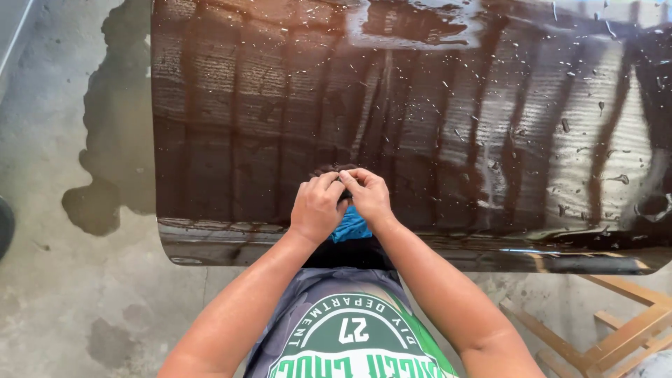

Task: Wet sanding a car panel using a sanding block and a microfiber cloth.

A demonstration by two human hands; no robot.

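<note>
Pressing together, left hand (317,208) and right hand (368,195) pinch a blue cloth (350,227) on the wet, glossy black panel (420,126).

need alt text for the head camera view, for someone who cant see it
Two bare hands, the left hand and right hand, meet fingertip to fingertip on a wet, glossy black panel, with a blue cloth just beneath them. The panel lies above a concrete floor with damp patches; a wooden frame shows at lower right.
</note>
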